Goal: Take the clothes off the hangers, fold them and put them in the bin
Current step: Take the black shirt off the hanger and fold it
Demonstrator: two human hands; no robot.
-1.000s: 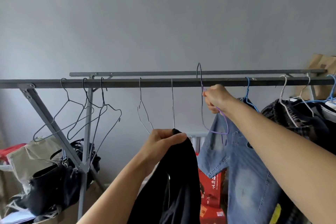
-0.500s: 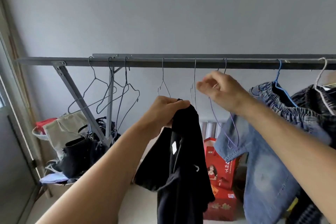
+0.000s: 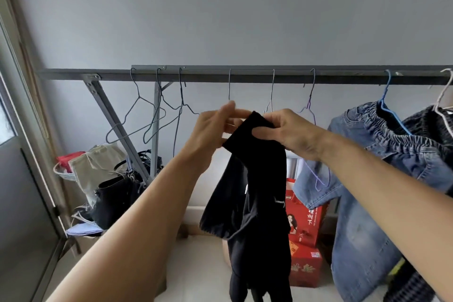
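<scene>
A black garment (image 3: 255, 203) hangs down in front of me, off any hanger. My right hand (image 3: 286, 132) pinches its top edge, and my left hand (image 3: 215, 127) touches the same edge from the left with fingers spread. Behind my hands runs the grey rail (image 3: 245, 76) with several bare wire hangers (image 3: 147, 115). A purple wire hanger (image 3: 316, 154) hangs empty just right of my hands. Blue jeans (image 3: 367, 191) hang on a blue hanger (image 3: 389, 105) at the right. No bin is in view.
A dark checked garment (image 3: 431, 125) on a white hanger hangs at the far right. Red boxes (image 3: 306, 240) stand on the floor under the rail. Bags and a basket (image 3: 107, 179) pile up at the rack's left leg. A door frame (image 3: 27, 130) stands at the left.
My right hand let go of the purple hanger, left on the rail, and came over to grip the black garment's top edge. My left hand's grip loosened. The view dropped and turned left.
</scene>
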